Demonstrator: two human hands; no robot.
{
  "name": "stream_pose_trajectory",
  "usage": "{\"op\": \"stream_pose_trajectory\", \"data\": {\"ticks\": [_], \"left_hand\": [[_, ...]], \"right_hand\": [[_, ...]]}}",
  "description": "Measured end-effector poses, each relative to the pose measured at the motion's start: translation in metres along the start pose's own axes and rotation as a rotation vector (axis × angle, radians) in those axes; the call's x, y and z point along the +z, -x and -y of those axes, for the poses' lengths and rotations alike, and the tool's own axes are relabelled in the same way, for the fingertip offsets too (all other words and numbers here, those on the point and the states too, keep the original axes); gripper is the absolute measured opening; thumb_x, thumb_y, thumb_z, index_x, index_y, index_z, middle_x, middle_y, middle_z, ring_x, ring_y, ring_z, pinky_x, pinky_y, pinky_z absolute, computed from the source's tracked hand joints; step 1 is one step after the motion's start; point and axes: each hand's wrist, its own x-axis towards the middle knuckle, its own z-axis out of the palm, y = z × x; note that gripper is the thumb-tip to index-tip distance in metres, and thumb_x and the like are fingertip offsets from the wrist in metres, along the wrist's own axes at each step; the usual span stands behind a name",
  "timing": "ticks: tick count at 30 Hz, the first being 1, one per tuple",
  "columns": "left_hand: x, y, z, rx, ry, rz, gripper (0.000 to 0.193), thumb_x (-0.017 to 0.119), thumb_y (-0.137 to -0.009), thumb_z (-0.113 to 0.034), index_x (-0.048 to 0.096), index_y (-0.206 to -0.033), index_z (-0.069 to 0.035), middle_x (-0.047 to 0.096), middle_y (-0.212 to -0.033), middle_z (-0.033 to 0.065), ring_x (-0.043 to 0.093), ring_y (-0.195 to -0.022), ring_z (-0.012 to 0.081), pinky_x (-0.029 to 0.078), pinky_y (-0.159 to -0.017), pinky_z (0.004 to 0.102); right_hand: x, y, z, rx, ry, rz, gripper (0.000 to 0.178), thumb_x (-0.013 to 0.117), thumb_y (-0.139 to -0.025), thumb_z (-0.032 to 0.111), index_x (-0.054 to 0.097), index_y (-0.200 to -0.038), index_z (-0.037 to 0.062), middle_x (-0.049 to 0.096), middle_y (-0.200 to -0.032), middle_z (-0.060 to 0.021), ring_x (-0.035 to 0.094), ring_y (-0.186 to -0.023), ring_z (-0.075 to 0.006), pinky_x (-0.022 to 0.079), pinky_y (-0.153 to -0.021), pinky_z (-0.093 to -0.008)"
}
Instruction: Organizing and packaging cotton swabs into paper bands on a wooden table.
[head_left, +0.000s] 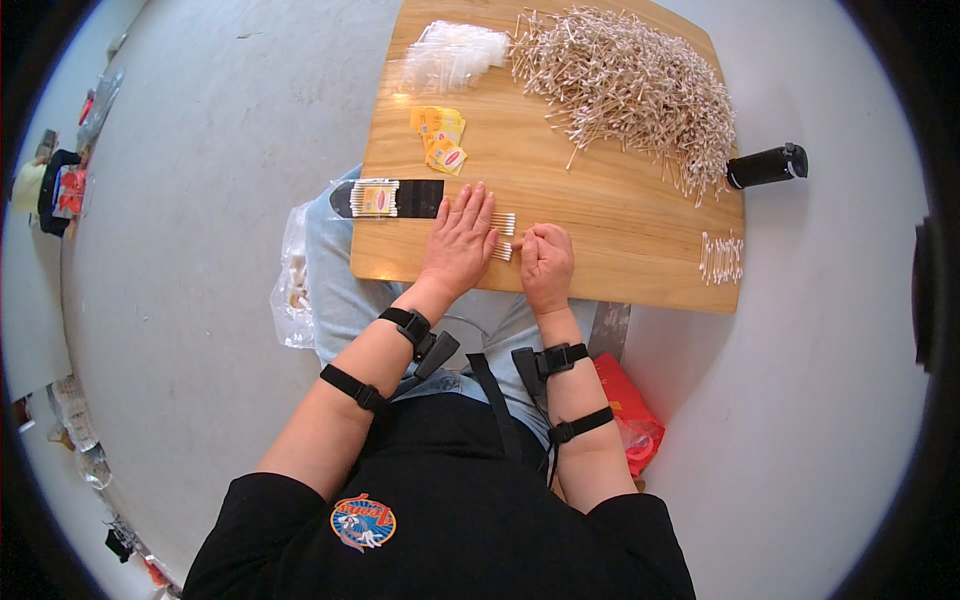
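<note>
My left hand [462, 240] lies flat with fingers stretched over a row of cotton swabs [503, 223] near the table's front edge. Only the swabs' right-hand ends show past it. Just right of these ends, my right hand [547, 264] is curled closed, fingers bent inward. What it holds, if anything, is hidden. Beyond my left fingertips, a black strip [420, 198] lies at the table's left edge. A clear bag of cotton swabs with a yellow card [376, 198] rests on it, overhanging the edge.
A large heap of loose cotton swabs [630, 90] covers the far right. Clear bags [455, 55] and yellow cards [440, 138] lie at the far left. A black cylinder [768, 166] juts past the right edge, above a small swab group [721, 258]. A red bag [630, 410] stands below.
</note>
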Motion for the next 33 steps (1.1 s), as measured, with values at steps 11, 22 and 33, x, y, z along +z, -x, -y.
{"op": "stream_pose_trajectory", "data": {"ticks": [11,22,33], "left_hand": [[0.001,0.001,0.0,0.002,0.006,0.002,0.054,0.044,-0.1,-0.032,0.04,-0.146,-0.004,0.036,-0.154,0.014,0.03,-0.145,0.027,0.019,-0.119,0.045],[0.001,0.001,-0.001,0.003,0.014,-0.013,0.054,0.045,-0.099,-0.032,0.042,-0.145,-0.003,0.038,-0.153,0.0147,0.031,-0.144,0.0271,0.019,-0.119,0.0452],[0.003,0.002,0.003,-0.019,0.0,0.037,0.057,0.042,-0.1,-0.036,0.038,-0.148,-0.005,0.035,-0.156,0.0116,0.028,-0.146,0.025,0.017,-0.12,0.0447]], "right_hand": [[0.002,-0.001,0.001,-0.007,0.032,-0.02,0.018,0.06,-0.09,0.011,0.071,-0.077,0.0033,0.062,-0.083,-0.0097,0.059,-0.089,-0.0286,0.048,-0.082,-0.0401],[0.004,-0.002,0.002,-0.003,0.068,-0.007,0.016,0.061,-0.09,0.014,0.072,-0.083,0.0047,0.061,-0.084,-0.0106,0.058,-0.087,-0.0293,0.048,-0.08,-0.0395],[-0.001,-0.003,0.011,-0.042,0.136,0.148,0.029,0.064,-0.086,0.015,0.064,-0.113,0.0062,0.06,-0.111,-0.0137,0.053,-0.113,-0.0326,0.042,-0.098,-0.0444]]}}
